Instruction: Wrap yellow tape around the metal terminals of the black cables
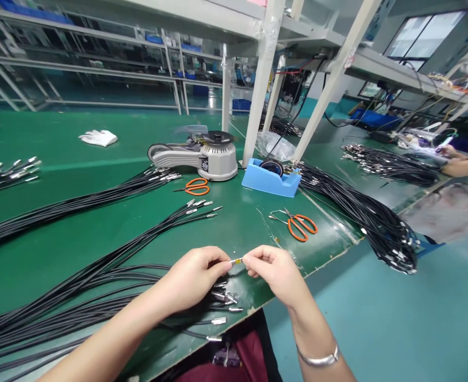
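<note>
My left hand (200, 273) and my right hand (275, 270) meet above the green table's front edge, fingertips pinched. Between them runs a thin, pale cable end (237, 260) with a small yellow band of tape around it. The left thumb and forefinger grip one side of it, and the right fingertips close on the other side, next to the yellow band. Below my left hand lie black cables (110, 297) with silver metal connectors (218, 321), partly hidden by my hand and forearm.
Orange-handled scissors (302, 227) lie beyond my right hand, another pair (196, 187) farther back. Behind stand a grey tape dispenser (218, 159) and a blue one (271, 179). Cable bundles (349, 207) overhang the right edge. A white glove (98, 138) rests back left; a co-worker's arm (464, 164) shows at right.
</note>
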Available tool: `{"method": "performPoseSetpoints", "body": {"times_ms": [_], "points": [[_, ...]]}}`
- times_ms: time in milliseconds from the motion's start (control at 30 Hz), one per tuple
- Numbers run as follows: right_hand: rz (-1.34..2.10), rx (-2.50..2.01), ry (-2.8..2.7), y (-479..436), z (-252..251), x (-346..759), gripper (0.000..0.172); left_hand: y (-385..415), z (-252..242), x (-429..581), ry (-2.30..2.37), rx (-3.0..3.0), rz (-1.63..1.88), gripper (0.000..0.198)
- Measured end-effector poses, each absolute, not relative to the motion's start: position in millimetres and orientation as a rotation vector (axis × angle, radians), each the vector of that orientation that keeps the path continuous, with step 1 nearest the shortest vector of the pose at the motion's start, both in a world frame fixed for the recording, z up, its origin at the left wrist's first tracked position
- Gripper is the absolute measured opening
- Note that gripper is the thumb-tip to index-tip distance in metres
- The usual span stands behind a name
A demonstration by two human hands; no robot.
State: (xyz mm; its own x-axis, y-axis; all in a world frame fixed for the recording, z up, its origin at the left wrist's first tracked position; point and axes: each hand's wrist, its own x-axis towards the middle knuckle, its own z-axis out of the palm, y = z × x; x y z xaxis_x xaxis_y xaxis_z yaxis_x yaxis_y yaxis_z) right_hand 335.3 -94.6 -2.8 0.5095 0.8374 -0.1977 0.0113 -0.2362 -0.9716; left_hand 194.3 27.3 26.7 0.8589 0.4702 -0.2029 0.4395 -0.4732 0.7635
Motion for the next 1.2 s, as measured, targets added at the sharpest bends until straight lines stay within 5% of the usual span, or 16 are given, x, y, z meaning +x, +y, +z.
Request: {"method": "performPoseSetpoints", "body": {"times_ms": [300,1200], "points": [[0.920,-1.573,-0.733,-96.2,-10.2,332.4,0.021,25.3,13.3,197.9,0.670,1.790,0.019,0.032],[1.003,-1.555,-0.785,-103.6,-12.8,332.0,0.020,11.0,25.7,203.3,0.514,2.286,0.012,0.028]]}}
